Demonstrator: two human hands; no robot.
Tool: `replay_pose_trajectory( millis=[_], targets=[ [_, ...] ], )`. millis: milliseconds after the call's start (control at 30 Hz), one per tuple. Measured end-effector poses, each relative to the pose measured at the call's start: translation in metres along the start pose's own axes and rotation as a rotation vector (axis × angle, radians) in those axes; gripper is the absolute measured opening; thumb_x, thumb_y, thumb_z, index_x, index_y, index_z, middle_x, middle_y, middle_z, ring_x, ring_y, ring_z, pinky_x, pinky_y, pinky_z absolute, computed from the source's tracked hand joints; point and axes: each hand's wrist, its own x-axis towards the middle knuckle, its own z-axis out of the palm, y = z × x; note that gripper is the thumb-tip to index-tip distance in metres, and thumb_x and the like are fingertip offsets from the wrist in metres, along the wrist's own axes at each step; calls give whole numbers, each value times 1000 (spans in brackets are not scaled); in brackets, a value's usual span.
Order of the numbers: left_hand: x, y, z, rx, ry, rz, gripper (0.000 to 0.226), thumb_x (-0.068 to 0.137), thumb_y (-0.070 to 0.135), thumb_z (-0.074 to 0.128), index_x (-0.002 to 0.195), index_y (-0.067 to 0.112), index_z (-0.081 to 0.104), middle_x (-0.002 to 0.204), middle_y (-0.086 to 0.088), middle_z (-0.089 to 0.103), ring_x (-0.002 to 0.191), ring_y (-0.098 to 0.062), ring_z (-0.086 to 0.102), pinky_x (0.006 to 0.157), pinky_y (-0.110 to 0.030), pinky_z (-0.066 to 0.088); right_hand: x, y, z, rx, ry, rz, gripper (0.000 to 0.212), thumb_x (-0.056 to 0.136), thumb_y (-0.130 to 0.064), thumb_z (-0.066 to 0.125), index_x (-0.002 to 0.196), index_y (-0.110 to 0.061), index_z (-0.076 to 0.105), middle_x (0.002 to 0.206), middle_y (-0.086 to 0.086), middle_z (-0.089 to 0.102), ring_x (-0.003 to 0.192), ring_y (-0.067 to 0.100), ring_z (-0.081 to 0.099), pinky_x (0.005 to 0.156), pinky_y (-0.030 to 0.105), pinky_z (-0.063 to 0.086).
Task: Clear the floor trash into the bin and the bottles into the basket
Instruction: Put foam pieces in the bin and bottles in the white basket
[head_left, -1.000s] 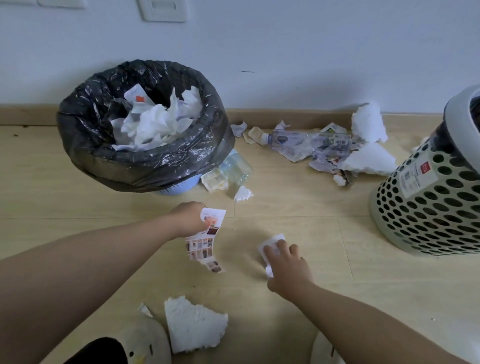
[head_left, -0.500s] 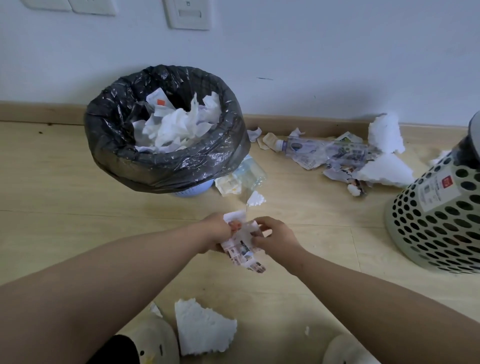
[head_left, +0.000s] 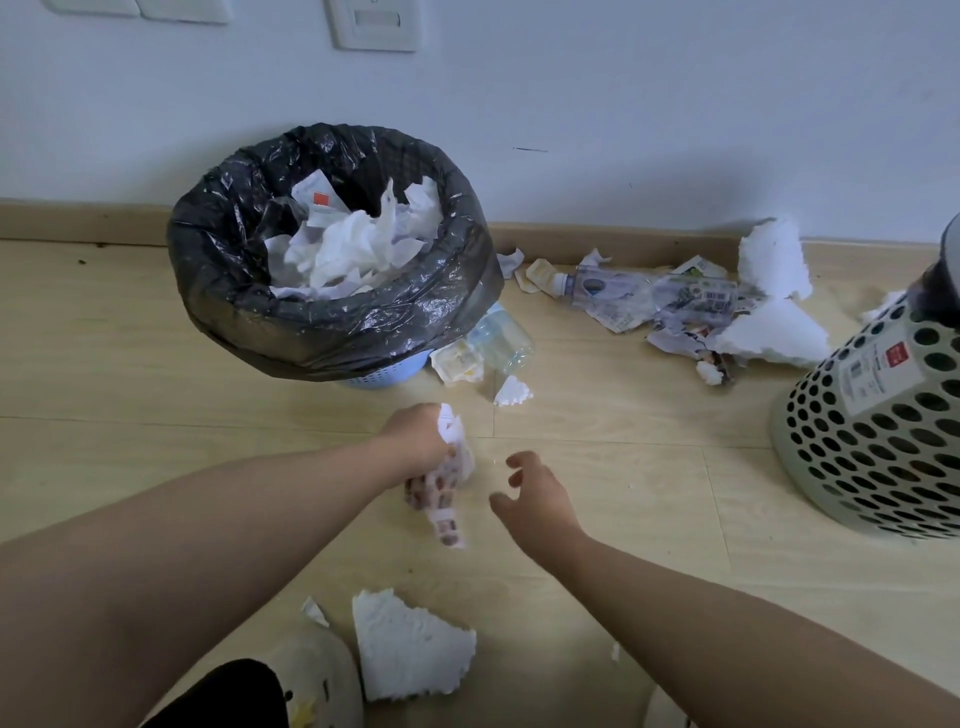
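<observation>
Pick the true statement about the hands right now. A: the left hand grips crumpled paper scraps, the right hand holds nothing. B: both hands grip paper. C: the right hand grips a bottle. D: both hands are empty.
A: the left hand grips the crumpled printed paper scraps, while the right hand beside it has loose fingers and holds nothing.

Bin liner (head_left: 332, 322): glossy black.
Bin base (head_left: 384, 376): pale blue, pierced with small holes.
Tissue (head_left: 358, 249) in the bin: white; a slip (head_left: 319, 200) beside it bears an orange-red square.
Basket (head_left: 872, 467): greyish cream, with regular round holes all over; white label (head_left: 878, 371) with a red square.
Printed paper strip (head_left: 441, 493): white, with rows of small reddish-brown pictures.
Foam piece (head_left: 410, 644): white.
Bottle (head_left: 597, 285): clear, white cap, dark-printed label.
Floor (head_left: 130, 338): pale wood planks.
Skirting (head_left: 78, 223): tan.
Wall (head_left: 675, 104): off-white.
Slipper (head_left: 322, 670): cream, with yellow and black marks.
</observation>
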Motion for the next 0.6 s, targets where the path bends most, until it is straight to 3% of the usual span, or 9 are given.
replay_pose_trajectory(
  millis=[33, 100, 233, 400, 467, 533, 600],
  targets=[
    [0, -3, -8, 97, 14, 10, 5, 92, 22, 51, 90, 17, 51, 106, -10, 61, 96, -27, 56, 71, -25, 37, -6, 3, 6, -97, -25, -36, 46, 89, -22, 55, 132, -16, 40, 128, 6, 49, 114, 21, 51, 90, 29, 43],
    [-2, -12, -20, 216, 21, -14, 15, 91, 18, 53, 105, 14, 53, 117, -8, 59, 106, -27, 55, 77, -26, 40, -22, 9, 24, -251, -151, -120, 46, 88, -28, 55, 131, -17, 41, 129, 5, 46, 117, 23, 48, 95, 32, 42],
    [-7, -23, -30, 248, -53, -62, 29, 91, 17, 54, 119, 9, 50, 122, -9, 55, 106, -25, 54, 81, -28, 43, -54, 13, 66, -404, -410, -188, 60, 82, -37, 61, 134, -17, 38, 132, 7, 40, 122, 28, 42, 99, 37, 40],
    [-7, -26, -30, 239, -97, -59, 39, 90, 19, 57, 127, 11, 46, 126, -8, 53, 111, -26, 54, 88, -31, 46, -66, 16, 89, -403, -440, -91, 58, 79, -22, 63, 131, -23, 37, 131, 3, 36, 122, 27, 39, 92, 36, 39],
    [-7, -25, -28, 223, -115, -46, 39, 90, 19, 56, 127, 12, 47, 125, -7, 54, 110, -25, 55, 89, -31, 47, -61, 18, 87, -277, -461, -41, 49, 76, -20, 67, 120, -26, 45, 125, 1, 42, 115, 22, 44, 88, 31, 40],
    [-6, -23, -27, 206, -134, -34, 40, 91, 20, 56, 128, 13, 46, 126, -7, 53, 111, -25, 54, 91, -33, 48, -53, 18, 80, -207, -512, -27, 29, 76, -22, 71, 96, -28, 50, 109, -2, 50, 99, 14, 47, 78, 22, 37],
    [-6, -21, -28, 202, -148, -32, 42, 91, 21, 57, 130, 12, 45, 126, -7, 52, 111, -24, 54, 91, -32, 47, -41, 16, 67, -194, -534, 10, 22, 78, -20, 71, 77, -27, 50, 93, -2, 51, 90, 11, 46, 72, 19, 34]
  ],
)
